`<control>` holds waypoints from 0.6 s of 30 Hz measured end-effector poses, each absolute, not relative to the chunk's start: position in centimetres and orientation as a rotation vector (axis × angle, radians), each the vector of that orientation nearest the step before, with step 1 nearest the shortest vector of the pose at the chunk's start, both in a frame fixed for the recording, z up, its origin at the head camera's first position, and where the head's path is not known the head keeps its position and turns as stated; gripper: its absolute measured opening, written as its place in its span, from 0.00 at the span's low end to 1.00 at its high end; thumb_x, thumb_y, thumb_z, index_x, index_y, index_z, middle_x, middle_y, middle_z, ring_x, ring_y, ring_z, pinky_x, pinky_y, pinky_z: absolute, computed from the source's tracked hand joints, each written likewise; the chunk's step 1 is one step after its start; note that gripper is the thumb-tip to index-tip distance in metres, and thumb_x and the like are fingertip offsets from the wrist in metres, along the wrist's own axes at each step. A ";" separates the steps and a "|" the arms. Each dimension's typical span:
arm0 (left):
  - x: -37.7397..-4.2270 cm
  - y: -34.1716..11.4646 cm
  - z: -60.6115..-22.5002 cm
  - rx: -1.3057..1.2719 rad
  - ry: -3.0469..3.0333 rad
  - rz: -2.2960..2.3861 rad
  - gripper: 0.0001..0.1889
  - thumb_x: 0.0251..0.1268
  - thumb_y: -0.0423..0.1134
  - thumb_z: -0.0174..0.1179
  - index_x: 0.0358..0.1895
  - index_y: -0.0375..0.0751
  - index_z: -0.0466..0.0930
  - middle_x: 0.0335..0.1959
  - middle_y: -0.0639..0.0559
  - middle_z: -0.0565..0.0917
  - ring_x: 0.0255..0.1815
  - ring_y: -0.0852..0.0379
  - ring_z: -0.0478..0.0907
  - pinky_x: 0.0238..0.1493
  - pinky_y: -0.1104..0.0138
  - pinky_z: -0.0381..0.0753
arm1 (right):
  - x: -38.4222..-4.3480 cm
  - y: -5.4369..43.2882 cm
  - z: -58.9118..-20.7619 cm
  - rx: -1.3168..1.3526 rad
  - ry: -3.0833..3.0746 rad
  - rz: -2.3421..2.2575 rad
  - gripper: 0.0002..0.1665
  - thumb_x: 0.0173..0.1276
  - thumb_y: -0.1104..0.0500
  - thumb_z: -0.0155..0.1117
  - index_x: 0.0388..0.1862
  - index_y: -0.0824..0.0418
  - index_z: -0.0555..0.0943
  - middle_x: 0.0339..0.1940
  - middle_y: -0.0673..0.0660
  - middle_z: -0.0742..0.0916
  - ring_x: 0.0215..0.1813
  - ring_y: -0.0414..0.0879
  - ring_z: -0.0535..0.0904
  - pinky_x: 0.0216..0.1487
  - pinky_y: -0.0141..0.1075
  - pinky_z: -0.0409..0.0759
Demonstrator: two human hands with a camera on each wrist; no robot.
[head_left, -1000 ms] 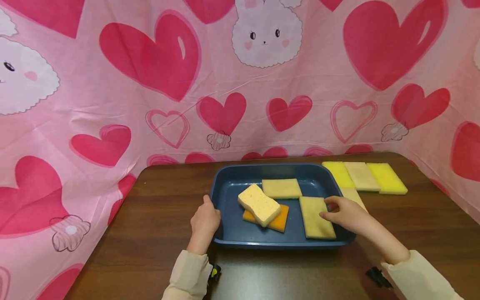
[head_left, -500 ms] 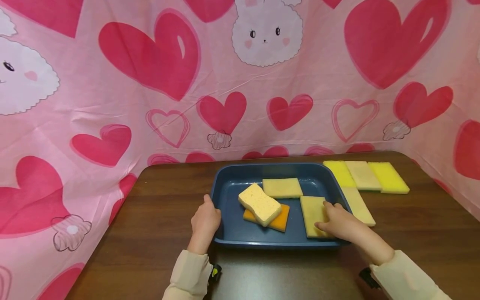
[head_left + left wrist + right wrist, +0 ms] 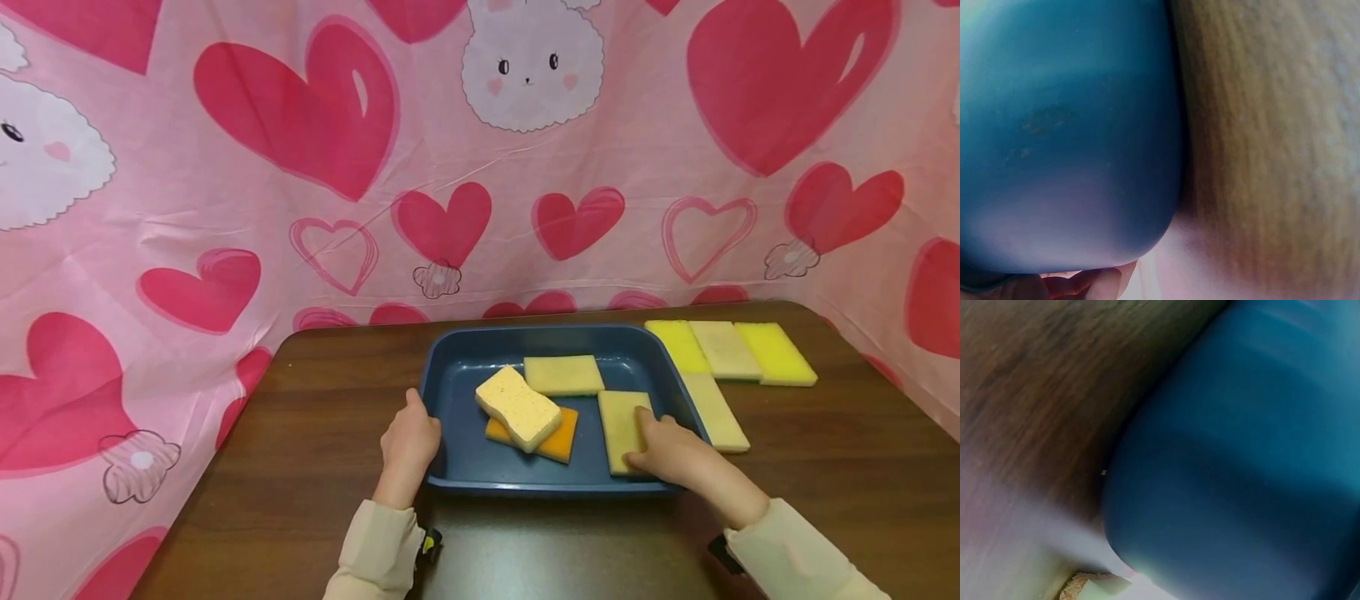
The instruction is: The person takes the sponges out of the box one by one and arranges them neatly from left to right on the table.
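A deep blue baking tray (image 3: 495, 475) lies on the wooden table, holding several sponges. My left hand (image 3: 410, 444) grips its left rim; in the left wrist view, curled fingers (image 3: 1094, 284) show by the tray's outer wall (image 3: 1072, 131). Over the right rim reaches my right hand (image 3: 671, 452), thumb and fingers spread on a pale yellow sponge (image 3: 619, 425) that lies flat; part of that sponge is hidden beneath them. A cream wavy-sided sponge (image 3: 517, 407) rests across an orange one (image 3: 561, 437). Behind them lies another pale yellow sponge (image 3: 562, 375).
To the right of the tray, two bright yellow sponges (image 3: 776, 354) flank a beige one (image 3: 725, 350) in a row, with a pale yellow sponge (image 3: 716, 412) in front. A pink cloth (image 3: 330, 108) with hearts hangs behind the wooden table (image 3: 300, 467).
My right hand has moved left and slightly down, from the sponge's right edge to over its middle. The left hand, tray and sponges show no clear movement.
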State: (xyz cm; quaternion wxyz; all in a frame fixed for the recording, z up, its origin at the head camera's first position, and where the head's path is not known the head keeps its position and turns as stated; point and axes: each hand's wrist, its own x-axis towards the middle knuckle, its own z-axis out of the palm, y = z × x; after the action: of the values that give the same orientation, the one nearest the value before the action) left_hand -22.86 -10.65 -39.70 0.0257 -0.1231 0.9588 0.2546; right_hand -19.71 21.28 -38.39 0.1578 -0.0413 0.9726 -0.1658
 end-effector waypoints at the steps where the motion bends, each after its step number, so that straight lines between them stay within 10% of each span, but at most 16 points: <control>1: -22.8 -10.6 -39.7 -0.381 2.965 0.788 0.30 0.64 0.34 0.49 0.68 0.28 0.56 0.37 0.34 0.82 0.26 0.48 0.75 0.26 0.58 0.72 | -19.7 21.3 -38.4 -0.108 2.780 -0.480 0.53 0.60 0.47 0.67 0.68 0.80 0.52 0.52 0.83 0.73 0.48 0.68 0.76 0.49 0.57 0.75; 18: -22.7 -10.6 -39.7 -0.359 3.000 0.777 0.30 0.64 0.33 0.50 0.68 0.27 0.57 0.32 0.36 0.82 0.23 0.49 0.74 0.23 0.60 0.70 | -19.6 21.0 -38.5 -0.080 2.788 -0.603 0.63 0.56 0.48 0.70 0.69 0.83 0.41 0.57 0.85 0.68 0.49 0.65 0.75 0.55 0.58 0.73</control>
State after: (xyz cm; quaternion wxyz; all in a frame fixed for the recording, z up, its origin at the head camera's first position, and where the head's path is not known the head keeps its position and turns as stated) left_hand -22.70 -10.63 -39.73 0.0110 -0.1151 0.9616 0.2489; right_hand -19.58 21.05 -38.51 0.1438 -0.0276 0.9669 -0.2090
